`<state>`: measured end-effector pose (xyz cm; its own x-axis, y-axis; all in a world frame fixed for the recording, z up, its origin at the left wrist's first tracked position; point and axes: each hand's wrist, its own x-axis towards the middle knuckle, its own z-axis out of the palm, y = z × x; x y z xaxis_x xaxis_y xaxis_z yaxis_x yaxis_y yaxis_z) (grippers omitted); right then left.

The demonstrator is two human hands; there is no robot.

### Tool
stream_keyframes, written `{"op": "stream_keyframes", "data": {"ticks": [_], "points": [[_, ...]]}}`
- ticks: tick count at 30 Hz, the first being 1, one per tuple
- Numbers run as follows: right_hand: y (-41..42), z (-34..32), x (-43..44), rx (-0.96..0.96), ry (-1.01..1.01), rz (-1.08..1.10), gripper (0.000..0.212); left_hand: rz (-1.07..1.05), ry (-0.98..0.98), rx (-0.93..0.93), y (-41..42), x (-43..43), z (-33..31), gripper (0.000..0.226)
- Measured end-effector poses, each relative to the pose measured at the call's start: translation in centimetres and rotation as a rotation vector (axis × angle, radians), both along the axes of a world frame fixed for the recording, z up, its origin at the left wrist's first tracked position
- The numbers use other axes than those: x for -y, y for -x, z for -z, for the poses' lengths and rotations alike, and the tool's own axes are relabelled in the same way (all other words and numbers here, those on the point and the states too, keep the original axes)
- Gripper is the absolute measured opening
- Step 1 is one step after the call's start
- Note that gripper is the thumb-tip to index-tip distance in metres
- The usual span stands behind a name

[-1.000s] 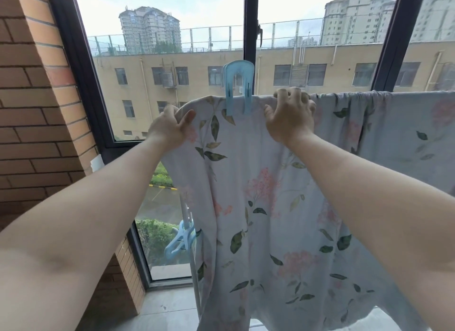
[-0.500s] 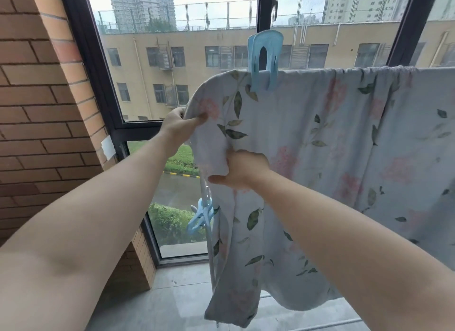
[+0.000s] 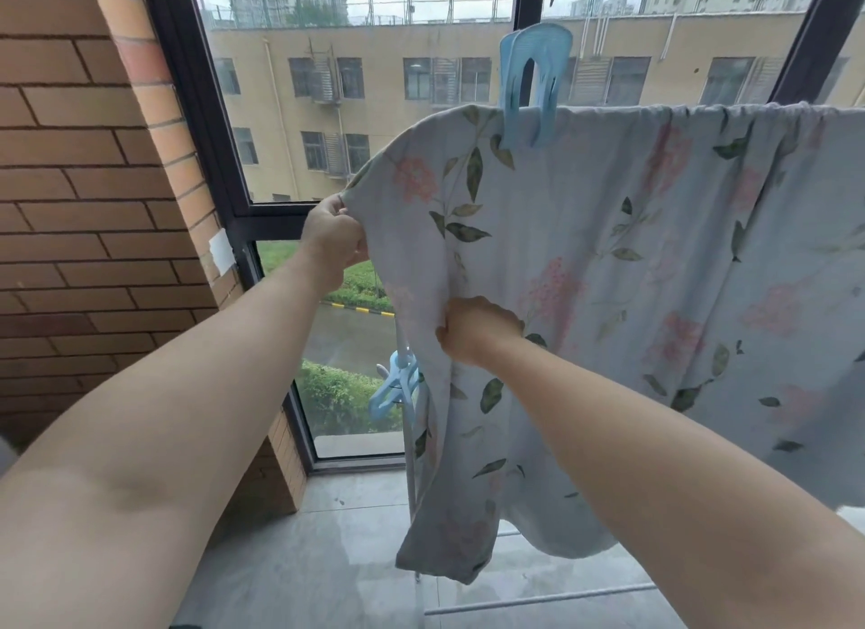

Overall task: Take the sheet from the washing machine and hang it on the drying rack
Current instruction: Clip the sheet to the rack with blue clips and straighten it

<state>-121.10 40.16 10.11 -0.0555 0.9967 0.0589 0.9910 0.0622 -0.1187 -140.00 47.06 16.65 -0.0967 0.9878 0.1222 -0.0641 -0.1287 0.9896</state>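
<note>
Nearly done imo: sheet (image 3: 608,277) already hangs over drying rack (image 3: 411,464) w/ blue peg (image 3: 533,85) on top; left hand (image 3: 334,237) grip pinches its edge below-left of peg, right hand (image 3: 472,331) grip clamps cloth lower, so only straightening left.

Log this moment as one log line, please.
sheet: draped over rack, clip on top | left hand: grips edge | right hand: grips lower fabric
</note>
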Motion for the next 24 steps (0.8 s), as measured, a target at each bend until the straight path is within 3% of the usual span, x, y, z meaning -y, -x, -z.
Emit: {"op": "stream_keyframes", "data": {"ticks": [4, 8, 10, 14, 16, 19, 24], "points": [[0.2, 0.8, 0.5, -0.079, 0.049, -0.038, 0.029, 0.008, -0.007, -0.027, -0.5, 0.4, -0.3, 0.030], [-0.2, 1.4, 0.5, -0.101, 0.048, -0.036, 0.033, -0.045, -0.060, -0.057, -1.1, 0.0, -0.3, 0.027], [-0.4, 1.9, 0.4, -0.111, 0.063, -0.015, 0.046, -0.010, -0.060, -0.042, -1.1, -0.5, -0.2, 0.036], [0.4, 3.8, 0.5, -0.141, 0.134, 0.096, 0.097, 0.031, 0.011, 0.043, 0.5, -2.6, 0.3, 0.054], [1.2, 4.7, 0.2, -0.197, 0.131, 0.175, 0.108, 0.099, 0.048, 0.118, 1.5, -3.7, 0.7, 0.059], [3.2, 5.8, -0.7, -0.226, 0.087, 0.290, 0.105, 0.308, 0.088, 0.106, 2.6, -5.2, 2.1, 0.058], [5.1, 6.1, -2.2, -0.311, -0.076, 0.493, 0.067, 0.607, 0.145, 0.088, 2.9, -6.1, 2.0, 0.014]]}}
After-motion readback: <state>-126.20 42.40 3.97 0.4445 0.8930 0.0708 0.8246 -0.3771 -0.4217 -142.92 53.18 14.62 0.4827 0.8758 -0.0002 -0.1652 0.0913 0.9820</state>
